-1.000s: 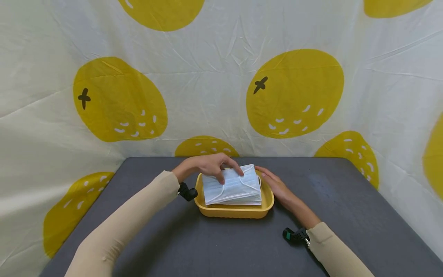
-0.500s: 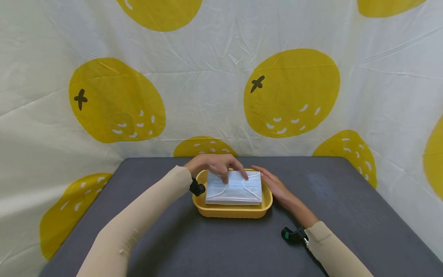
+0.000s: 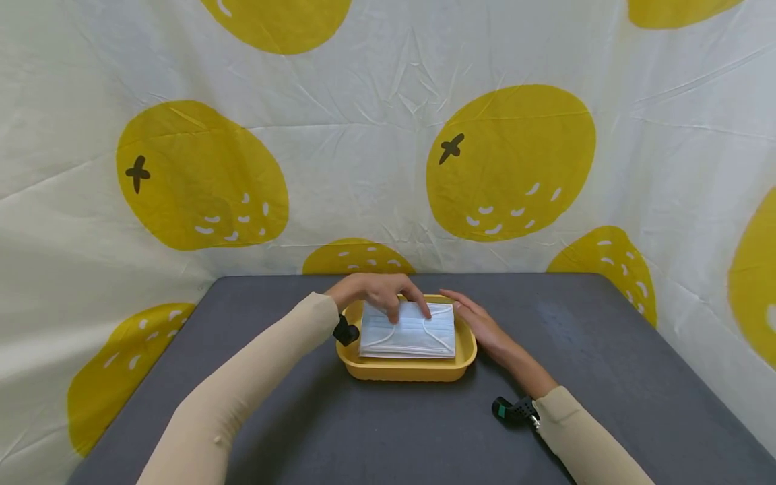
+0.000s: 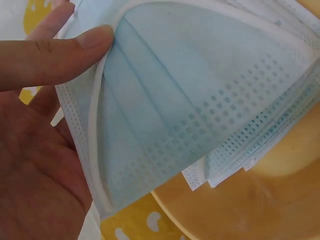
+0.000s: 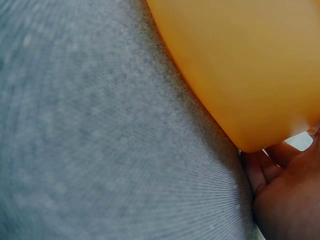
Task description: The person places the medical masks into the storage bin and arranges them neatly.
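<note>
A stack of pale blue pleated face masks [image 3: 407, 338] with white ear loops lies in a yellow oval tray [image 3: 405, 372] on the table. My left hand [image 3: 383, 294] reaches over the stack from the far left, thumb and index finger at the top mask. In the left wrist view, the thumb [image 4: 92, 40] presses on the near mask [image 4: 155, 95] beside its loop, with fingers partly hidden behind its edge. My right hand [image 3: 479, 322] rests with extended fingers along the tray's right side. The right wrist view shows its fingers [image 5: 257, 170] at the tray wall [image 5: 240, 75].
The dark grey table [image 3: 388, 438] runs back to a white curtain [image 3: 358, 168] printed with yellow fruit. A black wrist camera [image 3: 514, 411] sits on the right wrist, and another [image 3: 346, 331] is close to the tray's left rim.
The masks were tilted and fanned out a second ago; now they lie lower and more evenly stacked. My left hand moved slightly right and down with them. The right hand stayed beside the tray.
</note>
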### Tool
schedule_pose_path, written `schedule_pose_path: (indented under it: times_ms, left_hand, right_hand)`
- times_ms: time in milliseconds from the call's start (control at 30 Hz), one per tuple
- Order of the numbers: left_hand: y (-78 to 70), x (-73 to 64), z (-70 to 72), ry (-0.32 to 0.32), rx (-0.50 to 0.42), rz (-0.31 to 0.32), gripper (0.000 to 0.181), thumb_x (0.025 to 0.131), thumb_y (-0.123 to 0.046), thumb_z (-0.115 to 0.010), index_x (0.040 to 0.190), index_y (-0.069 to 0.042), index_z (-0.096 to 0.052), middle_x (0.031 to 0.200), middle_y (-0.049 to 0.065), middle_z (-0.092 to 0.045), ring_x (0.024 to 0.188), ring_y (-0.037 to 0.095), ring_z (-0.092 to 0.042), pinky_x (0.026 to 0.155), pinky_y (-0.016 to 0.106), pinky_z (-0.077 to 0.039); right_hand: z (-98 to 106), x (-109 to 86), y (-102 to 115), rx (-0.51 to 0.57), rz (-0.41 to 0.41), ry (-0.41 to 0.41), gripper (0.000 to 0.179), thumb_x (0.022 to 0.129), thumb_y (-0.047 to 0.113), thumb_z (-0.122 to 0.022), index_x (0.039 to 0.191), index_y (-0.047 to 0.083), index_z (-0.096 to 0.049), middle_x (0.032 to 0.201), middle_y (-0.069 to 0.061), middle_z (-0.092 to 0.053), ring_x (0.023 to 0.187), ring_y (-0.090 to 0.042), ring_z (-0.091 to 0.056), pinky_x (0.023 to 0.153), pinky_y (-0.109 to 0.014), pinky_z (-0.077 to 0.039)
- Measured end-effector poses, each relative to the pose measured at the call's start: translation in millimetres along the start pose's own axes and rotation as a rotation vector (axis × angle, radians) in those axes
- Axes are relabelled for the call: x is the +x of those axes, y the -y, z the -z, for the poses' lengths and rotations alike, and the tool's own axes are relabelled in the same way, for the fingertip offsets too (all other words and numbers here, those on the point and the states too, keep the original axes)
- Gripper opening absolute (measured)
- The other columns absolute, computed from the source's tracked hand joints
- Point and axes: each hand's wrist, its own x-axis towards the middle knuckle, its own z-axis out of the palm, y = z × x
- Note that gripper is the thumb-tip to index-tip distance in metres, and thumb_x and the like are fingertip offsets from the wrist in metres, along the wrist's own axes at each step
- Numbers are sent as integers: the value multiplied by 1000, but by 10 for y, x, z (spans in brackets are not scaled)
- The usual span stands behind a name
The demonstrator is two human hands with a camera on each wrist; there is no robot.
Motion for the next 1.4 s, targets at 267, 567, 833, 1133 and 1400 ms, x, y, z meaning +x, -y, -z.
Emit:
schedule_pose_path:
  times_ms: [267, 567, 833, 1133, 1400]
  left_hand:
    - [16, 3, -50, -16, -9, 25, 68, 77, 23, -60, 130, -18, -74, 146, 3, -63, 118, 13, -53, 91, 24, -45]
    - [49, 68, -115, -23, 58, 83, 68, 77, 22, -59, 126, -22, -76, 148, 5, -60, 114, 16, -48, 89, 28, -41]
    - [59, 65, -174, -36, 148, 155, 66, 79, 19, -60, 120, -29, -77, 151, 4, -57, 121, 18, -46, 98, 31, -39]
    - [84, 46, -204, -73, 199, 157, 55, 82, 11, -71, 120, -29, -78, 147, 2, -61, 128, 15, -51, 110, 35, -45]
    - [51, -98, -134, -109, 185, 138, 44, 89, 0, -71, 127, -21, -75, 137, 1, -67, 123, 21, -59, 104, 35, -50]
  right_hand:
    - [8, -1, 0, 0, -5, 6, 52, 115, 35, -32, 161, 13, -35, 165, -18, -36, 150, -37, -36, 117, -48, -40]
    - [23, -29, -17, -5, -33, -9, 52, 115, 32, -29, 162, 11, -33, 166, -18, -35, 151, -38, -35, 120, -58, -34]
    - [9, -56, -18, 3, -30, -15, 50, 115, 29, -29, 162, 13, -35, 164, -20, -37, 149, -38, -38, 120, -55, -36]
    - [-1, -72, -29, 12, -31, -15, 49, 115, 29, -30, 161, 15, -36, 166, -20, -34, 151, -40, -36, 121, -60, -31]
    - [-20, -36, -21, 16, -8, 2, 49, 115, 28, -31, 162, 13, -35, 165, -19, -36, 151, -39, -34, 122, -60, -31]
